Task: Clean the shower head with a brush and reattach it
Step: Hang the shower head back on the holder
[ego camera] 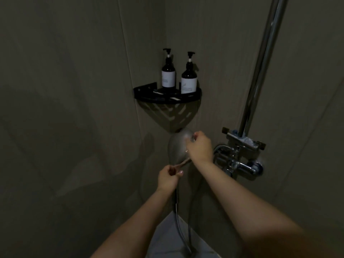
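Note:
The grey round shower head [176, 148] is held up just below the corner shelf. My left hand [168, 176] grips its handle, and the hose [176, 213] hangs down from there. My right hand [200, 148] lies over the right side of the shower head with its fingers curled. It grips what looks like a thin brown-handled brush [183, 163]. The handle's end sticks out toward my left hand, and the bristle end is hidden by the fingers near the head's upper rim.
A black corner shelf [167, 99] carries two dark pump bottles [189, 81]. At the right, a chrome riser pipe [260, 71] rises from the mixer valve [240, 157] with its holder bracket. Dim grey tiled walls enclose the corner, with pale floor below.

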Tool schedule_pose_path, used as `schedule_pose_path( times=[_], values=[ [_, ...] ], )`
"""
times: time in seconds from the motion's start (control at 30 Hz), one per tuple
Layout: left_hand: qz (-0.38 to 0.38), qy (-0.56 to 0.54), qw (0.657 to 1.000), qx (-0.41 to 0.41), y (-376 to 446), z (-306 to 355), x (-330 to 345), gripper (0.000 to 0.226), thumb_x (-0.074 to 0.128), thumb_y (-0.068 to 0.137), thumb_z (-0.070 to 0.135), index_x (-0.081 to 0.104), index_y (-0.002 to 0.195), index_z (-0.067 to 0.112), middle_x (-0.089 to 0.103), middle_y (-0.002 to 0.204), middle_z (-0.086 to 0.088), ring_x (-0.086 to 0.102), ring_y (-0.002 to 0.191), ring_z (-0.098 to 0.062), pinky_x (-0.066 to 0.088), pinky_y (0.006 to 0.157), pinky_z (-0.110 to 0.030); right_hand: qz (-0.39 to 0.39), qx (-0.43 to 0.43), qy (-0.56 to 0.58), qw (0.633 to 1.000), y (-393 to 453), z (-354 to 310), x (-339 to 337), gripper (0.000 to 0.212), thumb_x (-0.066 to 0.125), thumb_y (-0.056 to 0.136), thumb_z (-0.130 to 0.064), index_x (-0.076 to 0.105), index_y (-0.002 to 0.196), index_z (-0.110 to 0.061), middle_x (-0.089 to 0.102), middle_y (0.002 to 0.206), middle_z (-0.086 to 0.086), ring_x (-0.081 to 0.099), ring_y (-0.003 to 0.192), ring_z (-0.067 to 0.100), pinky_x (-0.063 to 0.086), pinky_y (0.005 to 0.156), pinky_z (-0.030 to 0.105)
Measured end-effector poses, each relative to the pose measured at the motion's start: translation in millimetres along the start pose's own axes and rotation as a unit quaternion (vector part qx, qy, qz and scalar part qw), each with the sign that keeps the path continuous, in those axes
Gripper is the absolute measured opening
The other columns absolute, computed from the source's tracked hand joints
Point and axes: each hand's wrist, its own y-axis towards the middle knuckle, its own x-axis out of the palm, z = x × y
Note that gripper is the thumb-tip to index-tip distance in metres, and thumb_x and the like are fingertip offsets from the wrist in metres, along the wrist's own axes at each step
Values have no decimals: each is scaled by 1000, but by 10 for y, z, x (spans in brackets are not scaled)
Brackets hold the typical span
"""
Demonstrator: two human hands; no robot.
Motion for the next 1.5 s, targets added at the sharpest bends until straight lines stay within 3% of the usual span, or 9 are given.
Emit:
schedule_pose_path(
  times=[0.23,0.43,0.57,0.83,1.0,1.07,1.2,1.33,1.5],
  values=[
    [-76,-9,997,29,-207,317,-11,19,61,83,3,53,70,13,53,69,-1,48,68,-11,37,53,-8,9,87,201,976,181,173,-586,27,32,94,0,57,95,-9,54,66,5,48,56,19,39,48,23],
    [-195,-64,977,60,-382,759,244,23,50,90,-2,60,110,3,61,94,-7,59,86,-13,45,76,-13,-155,8,198,968,88,203,-1077,57,47,86,17,36,137,-5,53,113,5,57,92,14,46,59,1],
    [-280,-82,955,49,-486,928,489,25,42,94,0,59,112,3,63,79,6,57,74,-3,44,72,-13,-190,5,230,954,92,313,-1407,54,56,77,20,46,119,-13,60,88,0,57,76,7,49,57,9],
    [-401,-158,902,-33,-566,1118,1044,28,31,98,5,58,99,8,72,77,4,66,74,-9,52,78,-23,-128,59,368,919,124,612,-2015,40,54,76,20,55,102,-11,69,85,3,69,72,13,56,55,21],
    [-390,-131,911,-32,-463,1204,1353,27,35,99,13,59,108,6,72,85,2,66,79,-12,54,76,-25,-85,42,372,923,251,623,-2113,40,54,76,20,57,96,-15,66,92,4,64,83,18,59,63,23],
    [-370,-81,926,0,-352,1269,1457,24,41,96,13,61,108,5,68,91,-3,63,85,-18,50,84,-34,-43,34,365,929,321,628,-2130,39,55,75,21,57,96,-11,64,91,4,62,82,18,58,63,21],
    [-300,-14,949,100,22,1382,1501,19,52,91,5,64,103,-3,60,81,-3,53,73,-13,42,64,-17,49,27,332,942,458,692,-2194,38,58,72,21,58,91,-12,64,88,3,61,77,14,57,65,19],
    [-160,-13,980,117,554,1342,1386,27,60,84,1,60,110,-5,62,104,-17,58,96,-27,45,70,-14,145,26,306,940,553,807,-2303,39,63,71,19,59,92,-14,64,87,2,64,68,5,54,78,28],
    [-343,154,914,156,931,1359,1462,59,65,82,4,40,136,1,49,137,-14,48,126,-26,37,101,-25,222,38,292,929,595,809,-2362,41,64,70,18,58,102,-6,64,95,13,62,75,16,52,85,40]
  ],
)
